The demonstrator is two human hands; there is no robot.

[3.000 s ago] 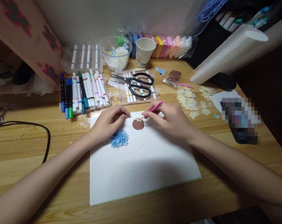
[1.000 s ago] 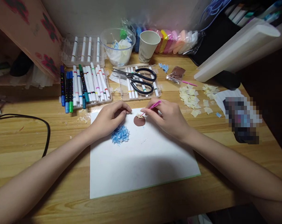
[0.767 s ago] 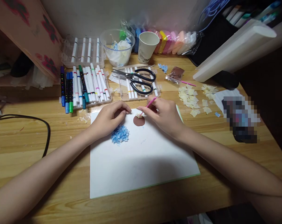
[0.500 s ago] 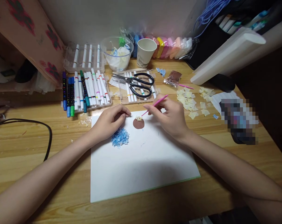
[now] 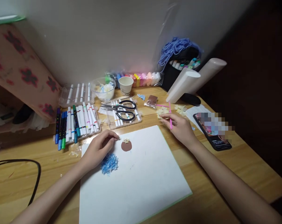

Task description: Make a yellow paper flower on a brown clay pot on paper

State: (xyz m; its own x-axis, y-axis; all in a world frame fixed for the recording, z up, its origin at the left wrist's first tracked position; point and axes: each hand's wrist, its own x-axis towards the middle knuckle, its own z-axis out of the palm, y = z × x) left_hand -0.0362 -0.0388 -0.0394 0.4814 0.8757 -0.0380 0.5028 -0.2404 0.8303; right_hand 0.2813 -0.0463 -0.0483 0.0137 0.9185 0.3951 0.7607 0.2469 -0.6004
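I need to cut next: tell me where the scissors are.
In the head view the scissors lie across a clear tray of white markers, beyond the white sheet and in front of the paper cup.

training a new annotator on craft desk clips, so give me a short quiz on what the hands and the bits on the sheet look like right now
1. True or false: the left hand rests on the white sheet, next to the blue shreds.
2. What does the right hand hold? A) scissors B) a pink stick C) a paper cup
3. What sits at the upper edge of the brown disc?

Key
1. True.
2. B. The hand is off the sheet, by the loose scraps.
3. A small pale yellow clump.
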